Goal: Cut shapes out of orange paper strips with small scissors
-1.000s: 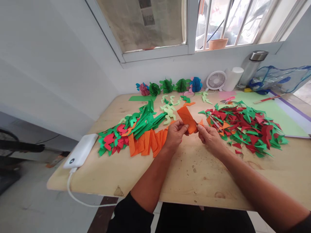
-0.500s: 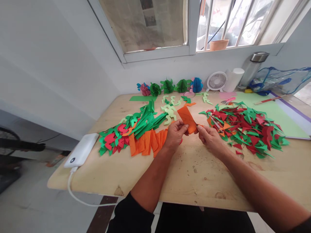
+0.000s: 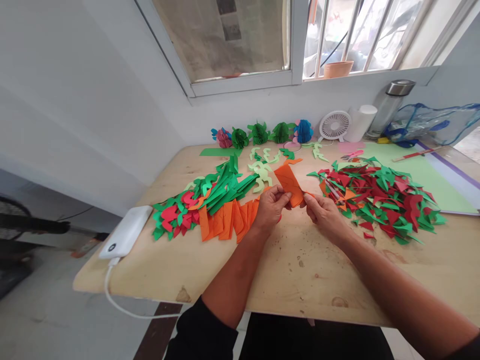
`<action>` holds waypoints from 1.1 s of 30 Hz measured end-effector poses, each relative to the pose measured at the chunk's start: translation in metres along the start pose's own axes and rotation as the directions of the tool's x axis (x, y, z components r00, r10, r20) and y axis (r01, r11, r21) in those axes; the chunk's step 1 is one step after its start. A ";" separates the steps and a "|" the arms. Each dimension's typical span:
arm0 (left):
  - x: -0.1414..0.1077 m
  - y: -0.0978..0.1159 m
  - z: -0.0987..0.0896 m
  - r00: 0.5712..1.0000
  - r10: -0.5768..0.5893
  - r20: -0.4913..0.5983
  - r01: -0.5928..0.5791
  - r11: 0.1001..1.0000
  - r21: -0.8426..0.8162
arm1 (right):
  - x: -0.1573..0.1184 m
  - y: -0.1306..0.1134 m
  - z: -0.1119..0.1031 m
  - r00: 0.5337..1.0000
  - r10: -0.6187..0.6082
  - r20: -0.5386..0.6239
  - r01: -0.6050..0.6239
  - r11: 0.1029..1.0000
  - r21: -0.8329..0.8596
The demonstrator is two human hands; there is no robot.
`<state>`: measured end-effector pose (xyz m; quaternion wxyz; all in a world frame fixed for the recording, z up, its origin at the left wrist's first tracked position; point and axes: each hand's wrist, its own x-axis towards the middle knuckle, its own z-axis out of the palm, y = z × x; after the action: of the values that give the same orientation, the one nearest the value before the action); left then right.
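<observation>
My left hand [image 3: 272,207] is closed, thumb and fingers pinching the lower left edge of a folded orange paper piece [image 3: 288,180] with faint drawn lines. At the paper's lower right edge, my right hand [image 3: 320,210] is closed too, its thumb and fingertips on the orange paper; whether anything else is inside those fingers I cannot make out. Left of my left hand lies a row of orange paper pieces [image 3: 225,221], beside folded green strips [image 3: 230,187] and red and green cutouts [image 3: 178,215]. Pale green cutouts [image 3: 262,172] lie just behind the held paper.
A heap of red and green paper scraps [image 3: 390,200] spreads on the right. Pink-handled scissors [image 3: 354,154] lie behind it. Honeycomb paper figures [image 3: 259,134], a small white fan [image 3: 335,126] and a bottle [image 3: 392,107] line the wall. A white power bank [image 3: 126,232] sits at the left edge.
Both hands have stayed almost in place, still on the orange paper. The right fingertips have shifted very slightly against its edge.
</observation>
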<state>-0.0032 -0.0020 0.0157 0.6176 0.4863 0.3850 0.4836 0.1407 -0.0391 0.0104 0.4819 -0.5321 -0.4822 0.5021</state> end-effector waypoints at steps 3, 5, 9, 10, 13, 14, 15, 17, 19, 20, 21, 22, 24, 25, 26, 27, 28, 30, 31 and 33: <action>0.000 0.000 0.000 1.000 -0.001 -0.005 0.001 1.000 -0.004 | 0.000 0.000 0.000 1.000 0.004 0.005 -0.004 1.000 0.023; 0.000 -0.001 0.000 1.000 0.000 -0.007 0.000 1.000 -0.007 | 0.000 0.001 0.001 1.000 0.006 0.008 -0.006 0.999 0.033; 0.000 0.000 0.001 1.000 0.004 -0.005 -0.004 1.000 -0.010 | 0.000 0.000 0.001 1.000 0.011 0.009 -0.011 0.999 0.030; 0.000 0.000 0.001 1.000 0.005 -0.006 -0.005 1.000 -0.011 | -0.001 0.000 0.001 1.000 0.012 0.010 -0.013 0.999 0.030; 0.000 0.000 0.001 1.000 0.004 -0.005 -0.004 1.000 -0.016 | -0.001 0.000 0.002 1.000 0.013 0.013 -0.013 0.999 0.038; 0.000 0.000 0.001 1.000 0.004 -0.003 -0.004 1.000 -0.017 | -0.001 0.000 0.002 1.000 0.013 0.013 -0.013 0.999 0.041; 0.000 0.000 0.001 1.000 0.005 -0.002 -0.005 1.000 -0.019 | -0.001 0.000 0.002 1.000 0.013 0.012 -0.014 0.999 0.044; 0.000 0.000 0.001 1.000 0.007 0.000 -0.007 1.000 -0.021 | -0.001 -0.001 0.002 1.000 0.017 0.015 -0.018 0.999 0.051; 0.000 0.000 0.001 1.000 0.007 0.001 -0.007 1.000 -0.021 | -0.001 -0.001 0.002 1.000 0.025 0.017 -0.026 0.998 0.060; 0.001 0.000 0.001 1.000 0.007 0.001 -0.007 1.000 -0.019 | -0.001 -0.001 0.002 0.999 0.029 0.016 -0.030 0.997 0.065; 0.001 0.000 0.001 1.000 0.006 0.002 -0.006 1.000 -0.015 | -0.001 -0.001 0.003 0.999 0.033 0.015 -0.034 0.997 0.069; 0.001 0.000 0.001 1.000 0.005 0.002 -0.005 1.000 -0.011 | -0.001 -0.001 0.003 0.999 0.035 0.014 -0.036 0.997 0.074; 0.001 0.000 0.001 1.000 0.003 -0.001 -0.003 1.000 -0.005 | -0.002 -0.001 0.003 0.999 0.037 0.014 -0.038 0.996 0.082; 0.001 0.000 0.001 1.000 0.002 -0.002 -0.002 1.000 -0.004 | -0.002 0.000 0.003 0.999 0.039 0.014 -0.040 0.996 0.084; 0.001 -0.001 0.001 1.000 0.001 -0.005 -0.001 1.000 -0.005 | -0.002 0.000 0.003 0.999 0.040 0.013 -0.041 0.996 0.085; 0.001 -0.001 0.001 1.000 0.001 -0.006 -0.001 1.000 -0.006 | -0.002 0.000 0.003 0.999 0.040 0.013 -0.041 0.995 0.086; 0.001 -0.001 0.001 1.000 0.001 -0.007 -0.001 1.000 -0.007 | -0.002 -0.001 0.003 0.999 0.040 0.014 -0.041 0.995 0.086; 0.002 -0.002 0.001 1.000 0.002 -0.008 -0.002 1.000 -0.010 | -0.002 -0.001 0.003 0.999 0.039 0.019 -0.041 0.996 0.082; 0.002 -0.003 0.001 1.000 0.003 -0.008 -0.003 1.000 -0.011 | -0.002 -0.001 0.003 0.999 0.038 0.020 -0.039 0.996 0.079; 0.002 -0.003 0.000 1.000 0.004 -0.008 -0.004 1.000 -0.013 | -0.001 0.000 0.003 0.999 0.035 0.017 -0.036 0.997 0.073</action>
<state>-0.0016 -0.0001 0.0126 0.6180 0.4813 0.3834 0.4893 0.1379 -0.0402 0.0109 0.4882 -0.5186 -0.4578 0.5321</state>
